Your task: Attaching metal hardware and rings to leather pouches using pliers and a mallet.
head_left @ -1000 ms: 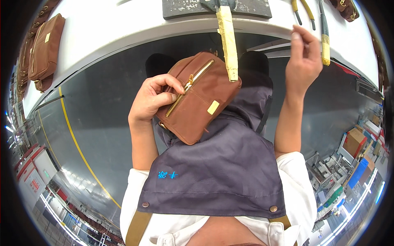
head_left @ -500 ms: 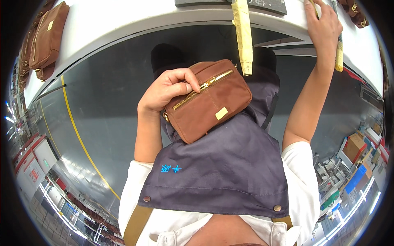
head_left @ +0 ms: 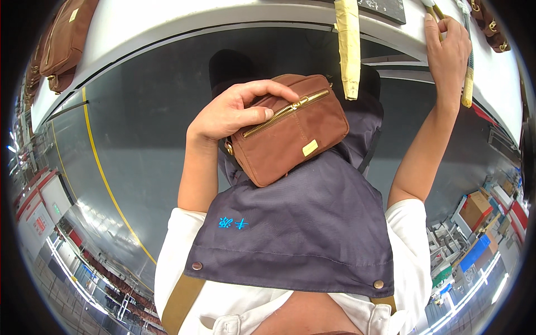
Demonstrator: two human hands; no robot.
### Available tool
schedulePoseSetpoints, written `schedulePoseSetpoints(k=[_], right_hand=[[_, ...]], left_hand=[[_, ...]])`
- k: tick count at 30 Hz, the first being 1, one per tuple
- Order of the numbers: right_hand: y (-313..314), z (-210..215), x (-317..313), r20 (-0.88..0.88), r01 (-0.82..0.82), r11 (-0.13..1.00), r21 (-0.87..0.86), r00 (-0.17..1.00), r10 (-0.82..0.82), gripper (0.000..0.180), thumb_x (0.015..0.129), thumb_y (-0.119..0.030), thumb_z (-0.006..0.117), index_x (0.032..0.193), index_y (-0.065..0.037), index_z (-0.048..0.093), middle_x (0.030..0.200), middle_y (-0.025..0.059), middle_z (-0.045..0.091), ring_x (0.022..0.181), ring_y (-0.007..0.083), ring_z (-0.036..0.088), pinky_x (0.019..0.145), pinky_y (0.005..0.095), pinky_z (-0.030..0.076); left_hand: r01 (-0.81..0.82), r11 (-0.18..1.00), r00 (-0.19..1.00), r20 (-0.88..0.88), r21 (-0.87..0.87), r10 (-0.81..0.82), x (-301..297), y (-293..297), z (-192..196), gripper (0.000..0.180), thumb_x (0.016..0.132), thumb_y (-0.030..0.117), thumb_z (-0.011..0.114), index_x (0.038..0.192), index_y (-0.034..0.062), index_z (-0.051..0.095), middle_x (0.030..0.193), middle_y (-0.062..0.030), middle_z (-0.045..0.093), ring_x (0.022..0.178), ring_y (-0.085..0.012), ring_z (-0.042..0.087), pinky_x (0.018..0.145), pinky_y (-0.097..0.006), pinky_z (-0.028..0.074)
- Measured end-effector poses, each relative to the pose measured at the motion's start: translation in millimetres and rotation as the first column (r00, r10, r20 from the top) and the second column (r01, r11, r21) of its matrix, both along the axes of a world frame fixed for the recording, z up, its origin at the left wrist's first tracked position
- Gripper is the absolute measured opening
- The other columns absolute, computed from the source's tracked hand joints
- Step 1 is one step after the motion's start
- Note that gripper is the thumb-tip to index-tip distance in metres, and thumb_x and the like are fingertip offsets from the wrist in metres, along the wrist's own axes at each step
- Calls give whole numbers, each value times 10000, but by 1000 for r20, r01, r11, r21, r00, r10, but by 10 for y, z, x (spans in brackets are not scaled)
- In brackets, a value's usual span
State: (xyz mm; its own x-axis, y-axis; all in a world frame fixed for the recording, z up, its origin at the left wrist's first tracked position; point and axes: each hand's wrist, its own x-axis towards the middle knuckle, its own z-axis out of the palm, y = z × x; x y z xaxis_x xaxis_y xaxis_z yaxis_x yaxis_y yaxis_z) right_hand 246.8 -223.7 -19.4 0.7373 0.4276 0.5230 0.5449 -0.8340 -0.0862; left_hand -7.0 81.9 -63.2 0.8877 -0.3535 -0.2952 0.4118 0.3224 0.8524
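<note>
Pouch [head_left: 290, 131], brown with a gold zip along its top edge and a small gold tag on its face, held tilted in front of the person's body, above a grey apron [head_left: 301, 234]. Left hand [head_left: 234, 114]: fingers curled over the pouch's upper edge, thumb lying along the zip near its puller, so that the hand is closed on the pouch. Right hand [head_left: 446, 47]: raised to the edge of the white table [head_left: 167, 25], fingers bent around the yellow handles of a tool [head_left: 466, 78] that hangs over the table's rim; the grip looks closed, though the fingertips are hidden. Between the two hands, a pale yellow strip [head_left: 347, 44] hangs from the table edge, its lower end just beside the pouch's upper right corner. At the table's far left lie more brown bags [head_left: 61, 42]; another brown item [head_left: 488, 25] with gold fittings sits at the far right. Below, a dark floor [head_left: 139, 134] with a yellow line [head_left: 106, 178].
</note>
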Motion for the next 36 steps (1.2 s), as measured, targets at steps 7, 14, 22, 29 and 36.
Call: schedulePoseSetpoints(k=[7, 14, 22, 29, 36], right_hand=[[-50, 61, -128, -9, -28, 999, -43, 1000, 27, 340, 973, -345, 591, 904, -14, 615, 920, 130, 605, 892, 327, 556, 869, 399, 425], [-118, 115, -839, -514, 357, 431, 829, 790, 335, 357, 959, -313, 565, 953, 38, 630, 989, 80, 632, 872, 170, 556, 769, 321, 445], [-241, -177, -1527, -760, 4, 833, 553, 412, 502, 217, 820, -121, 737, 802, 13, 567, 1047, 69, 553, 909, 163, 522, 782, 269, 415], [-73, -19, -1652, -691, -332, 887, 322, 558, 460, 138, 776, -42, 731, 852, 8, 627, 1026, 120, 545, 931, 283, 528, 771, 363, 468], [-65, 115, -1617, -565, -527, 831, 180, 637, 525, 240, 696, -1, 721, 919, -55, 651, 1119, 79, 580, 998, 290, 548, 830, 388, 503]], left_hand=[[-1, 994, 998, 67, 109, -6, 71, 10, 96, 509, 805, 17, 616, 1312, -14, 597, 1318, -115, 598, 1231, -191, 552, 1057, -316, 428], [82, 990, 995, -61, 112, -76, 157, 22, 79, 342, 843, 22, 617, 1177, -20, 676, 1142, -82, 678, 1044, -143, 623, 944, -283, 491], [207, 964, 978, -24, 167, -206, 347, -91, 226, 243, 872, 110, 711, 1087, -2, 703, 1029, -47, 694, 972, -122, 621, 882, -279, 495], [336, 913, 898, 214, 232, -385, 418, -178, 287, 231, 824, 85, 772, 1035, 10, 714, 962, -57, 707, 931, -153, 642, 872, -280, 497], [368, 905, 883, 223, 214, -412, 390, -199, 279, 205, 800, 85, 804, 973, 12, 724, 930, -49, 713, 899, -148, 651, 837, -279, 510]])
